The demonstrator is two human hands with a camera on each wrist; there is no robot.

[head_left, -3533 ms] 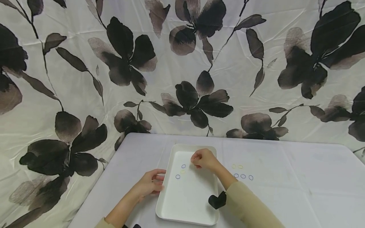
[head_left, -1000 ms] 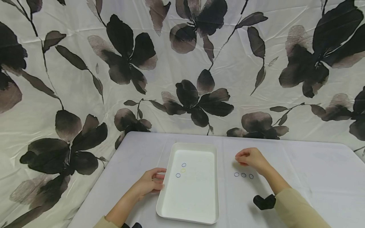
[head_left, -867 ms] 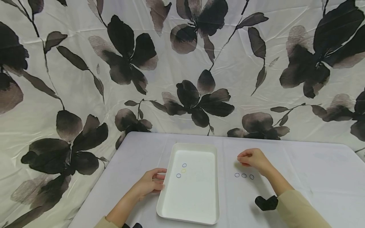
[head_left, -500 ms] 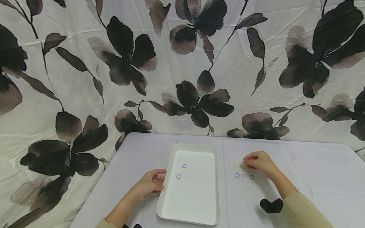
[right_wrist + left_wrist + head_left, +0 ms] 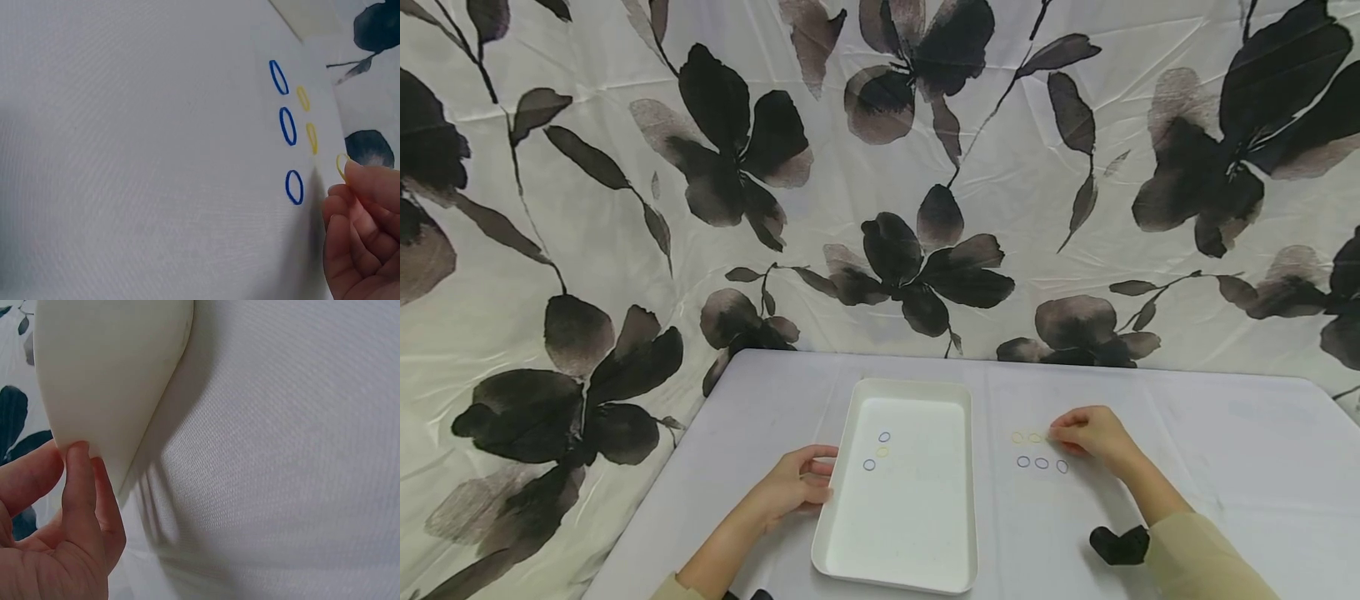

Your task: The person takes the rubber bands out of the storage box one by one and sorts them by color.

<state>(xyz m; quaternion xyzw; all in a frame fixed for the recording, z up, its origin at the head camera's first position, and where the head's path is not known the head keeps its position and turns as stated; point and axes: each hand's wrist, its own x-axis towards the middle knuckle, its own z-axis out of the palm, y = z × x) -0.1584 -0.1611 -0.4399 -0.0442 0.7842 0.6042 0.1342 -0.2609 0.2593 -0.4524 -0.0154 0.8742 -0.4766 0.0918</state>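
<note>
My right hand point(image 5: 1093, 433) pinches a thin yellow rubber band point(image 5: 341, 164) between thumb and fingertip, above the table right of the tray. Beside it, two more yellow bands point(image 5: 1017, 437) lie on the cloth. A row of three blue rubber bands point(image 5: 1041, 463) lies nearer to me. My left hand point(image 5: 793, 483) touches the left outer side of the white tray point(image 5: 895, 575); in the left wrist view its fingertips rest against the tray wall. Inside the tray are two blue bands point(image 5: 869, 465) and one yellow band point(image 5: 883, 452).
A white cloth point(image 5: 1225, 467) covers the table. Behind it hangs a white curtain point(image 5: 820, 308) with dark flowers. A black heart-shaped piece point(image 5: 1118, 546) sits at the right sleeve.
Earlier my right hand was over the tray; it then moved right to the table. During the last second it slid further right, uncovering the two yellow bands. My left hand stayed put.
</note>
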